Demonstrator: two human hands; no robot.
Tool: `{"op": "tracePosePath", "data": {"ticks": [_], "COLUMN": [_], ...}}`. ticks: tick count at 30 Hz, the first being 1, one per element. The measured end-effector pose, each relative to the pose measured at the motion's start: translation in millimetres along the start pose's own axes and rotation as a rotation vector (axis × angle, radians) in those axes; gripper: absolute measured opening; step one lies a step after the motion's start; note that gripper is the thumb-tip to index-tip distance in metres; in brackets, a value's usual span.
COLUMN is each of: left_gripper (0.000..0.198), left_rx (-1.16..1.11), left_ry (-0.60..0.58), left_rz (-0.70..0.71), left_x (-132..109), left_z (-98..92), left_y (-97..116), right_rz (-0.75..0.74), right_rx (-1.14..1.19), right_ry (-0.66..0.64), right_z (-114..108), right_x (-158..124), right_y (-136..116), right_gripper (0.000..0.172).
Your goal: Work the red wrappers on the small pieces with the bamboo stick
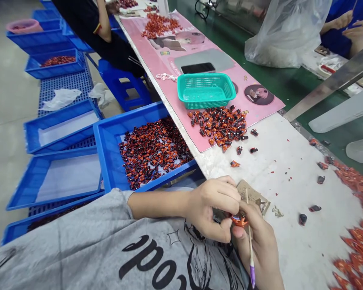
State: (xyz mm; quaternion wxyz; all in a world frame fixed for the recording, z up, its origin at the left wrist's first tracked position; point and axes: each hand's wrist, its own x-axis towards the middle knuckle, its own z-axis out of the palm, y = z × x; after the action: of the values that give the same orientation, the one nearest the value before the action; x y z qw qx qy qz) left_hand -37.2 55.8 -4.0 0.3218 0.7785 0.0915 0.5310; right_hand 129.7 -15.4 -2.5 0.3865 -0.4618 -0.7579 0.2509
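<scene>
In front of the grey shirt, my left hand (218, 205) is closed, its thumb and fingertips pinched at the side of a small glossy orange plastic piece (239, 221). My right hand (261, 237) grips the same piece between thumb and forefinger. A thin pale stick with a purple end (252, 270) is also tucked in the right hand, pointing down across the palm. Fingers hide most of the piece; a bit of blue or dark shows on its top. Just beyond the hands lies a brown cardboard piece (250, 194) on the white tabletop.
Orange-and-black pieces (224, 125) are heaped by a green basket (205, 105) on a pink mat. Orange parts (358, 257) pile up at the right. A blue bin (109, 161) of finished-looking pieces stands at the left table edge. Co-workers' hands (355, 30) show at the top right.
</scene>
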Motion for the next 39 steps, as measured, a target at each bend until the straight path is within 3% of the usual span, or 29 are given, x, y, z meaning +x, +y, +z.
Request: {"op": "tracePosePath", "data": {"ticks": [4,8,12,15,17,20,22,26,29,32,34,37,39], "left_gripper": [0.014,0.019,0.023,0.022,0.019,0.024,0.026,0.017,0.023,0.025,0.022,0.023,0.023], "left_rx": [0.469,0.901,0.944,0.993,1.084,1.107,1.009,0.773,0.595,0.489,0.469,0.466,0.473], "left_ry": [-0.131,-0.238,-0.317,-0.365,-0.327,-0.319,-0.471,-0.848,-1.01,-1.077,-1.1,-1.091,-1.067], "left_rz": [-0.007,-0.252,-0.398,-0.378,-0.338,-0.245,-0.124,0.113,0.273,0.341,0.333,0.292,0.26], "left_x": [12.6,34.8,55.9,67.9,72.5,72.9,70.9,73.3,83.8,94.9,99.7,102.5,100.6], "left_z": [-31.3,-71.8,-91.6,-95.2,-91.1,-67.5,-38.8,35.9,90.4,132.9,151.2,157.3,144.2], "left_y": [-29.7,-75.7,-109.8,-119.0,-117.7,-107.6,-98.0,-80.1,-73.9,-74.3,-76.2,-78.4,-78.3], "right_rz": [0.147,0.388,0.508,0.504,0.527,0.467,0.37,0.232,0.184,0.173,0.158,0.146,0.133], "right_rx": [-0.137,-0.232,-0.173,-0.158,-0.186,-0.168,-0.148,-0.183,-0.21,-0.266,-0.269,-0.248,-0.232], "right_ry": [0.096,0.252,0.314,0.378,0.501,0.754,0.945,1.313,1.461,1.488,1.456,1.342,1.243], "right_z": [-24.2,-41.6,-44.9,-41.4,-38.7,-38.7,-43.1,-57.2,-62.7,-61.4,-58.5,-52.8,-48.3], "right_x": [-22.9,-42.9,-50.1,-50.6,-50.8,-50.9,-51.0,-56.8,-68.2,-82.3,-90.4,-98.3,-100.8], "right_y": [12.4,12.8,9.3,5.5,2.1,-0.4,1.3,6.6,6.3,4.1,2.3,-1.6,-4.3], "right_gripper": [0.041,0.037,0.037,0.039,0.042,0.041,0.038,0.024,0.017,0.019,0.021,0.025,0.031]}}
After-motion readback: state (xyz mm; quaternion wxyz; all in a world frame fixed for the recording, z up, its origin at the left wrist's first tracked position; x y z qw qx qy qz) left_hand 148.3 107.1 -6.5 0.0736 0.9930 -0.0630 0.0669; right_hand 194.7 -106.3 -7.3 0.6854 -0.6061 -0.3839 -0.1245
